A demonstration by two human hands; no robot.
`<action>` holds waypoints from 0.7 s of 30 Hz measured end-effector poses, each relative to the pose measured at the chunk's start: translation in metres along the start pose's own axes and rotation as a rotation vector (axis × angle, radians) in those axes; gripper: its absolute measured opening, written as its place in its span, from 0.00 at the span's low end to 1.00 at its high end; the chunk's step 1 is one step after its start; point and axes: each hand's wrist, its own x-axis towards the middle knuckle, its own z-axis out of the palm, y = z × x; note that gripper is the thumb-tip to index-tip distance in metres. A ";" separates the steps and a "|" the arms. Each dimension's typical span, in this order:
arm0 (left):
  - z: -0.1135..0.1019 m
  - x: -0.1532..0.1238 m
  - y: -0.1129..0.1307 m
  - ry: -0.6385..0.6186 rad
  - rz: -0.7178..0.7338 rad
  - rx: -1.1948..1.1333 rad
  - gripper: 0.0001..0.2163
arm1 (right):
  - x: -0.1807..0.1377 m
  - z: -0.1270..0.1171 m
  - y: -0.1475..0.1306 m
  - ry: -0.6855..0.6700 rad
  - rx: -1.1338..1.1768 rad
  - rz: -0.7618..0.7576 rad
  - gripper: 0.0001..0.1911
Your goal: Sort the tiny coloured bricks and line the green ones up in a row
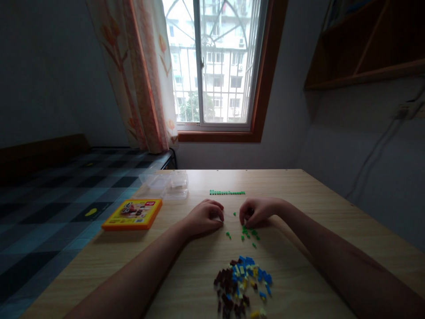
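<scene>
My left hand (205,217) rests on the wooden table with its fingers curved, a small gap showing between fingertips and thumb, and nothing visible in it. Opposite it, my right hand (260,210) points down, thumb and forefinger pinched at a tiny green toy brick (245,228) on the edge of a loose green group. More scattered green bricks (254,233) lie just below that hand. One single green brick (234,214) sits between the hands. Beyond them, small green pieces form a neat row (227,192).
Nearer me is a pile of brown bricks (226,281), blue bricks (245,261) and yellowish ones. At left lie a yellow box (133,214) and a clear plastic case (166,185). A bed (83,177) adjoins the table's left side; a window (219,66) is ahead.
</scene>
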 end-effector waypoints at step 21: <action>0.000 -0.001 0.001 -0.010 0.011 0.011 0.03 | 0.007 0.002 0.018 0.298 0.002 0.015 0.14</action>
